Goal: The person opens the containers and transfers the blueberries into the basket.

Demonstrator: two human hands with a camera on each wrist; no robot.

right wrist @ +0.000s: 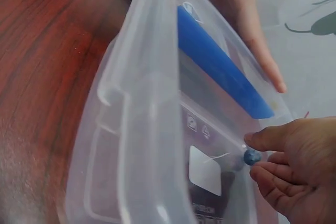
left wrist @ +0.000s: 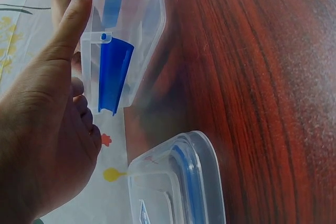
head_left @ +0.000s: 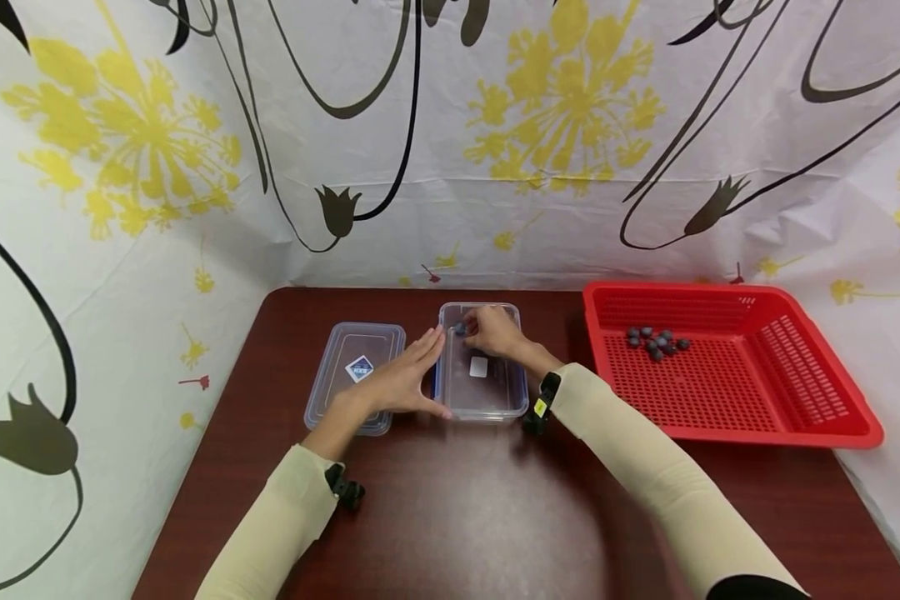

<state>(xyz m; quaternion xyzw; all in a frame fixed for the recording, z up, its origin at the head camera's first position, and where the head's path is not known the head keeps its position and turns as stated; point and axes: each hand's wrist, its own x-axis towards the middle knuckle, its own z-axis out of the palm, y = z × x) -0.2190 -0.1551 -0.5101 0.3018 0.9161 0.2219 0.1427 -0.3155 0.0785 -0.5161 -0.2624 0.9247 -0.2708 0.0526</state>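
Observation:
A clear plastic food container (head_left: 487, 392) with blue side clips (left wrist: 114, 72) stands open on the table. My left hand (head_left: 397, 379) rests along its left side, fingers straight and thumb spread toward the near corner. Over the far left part of the container, my right hand (head_left: 498, 332) pinches a blueberry (right wrist: 252, 157) between thumb and fingertips, low inside the walls. A white square label (right wrist: 205, 170) shows on the container's bottom. Several more blueberries (head_left: 656, 342) lie in a red plastic basket (head_left: 720, 429) on the right.
Left of the container lies a clear lid (head_left: 345, 392) with a blue and white sticker, partly behind my left hand and wrist. The brown table (head_left: 450, 517) meets a patterned cloth (head_left: 435, 150) at the back and sides. The basket's raised rim faces my right forearm.

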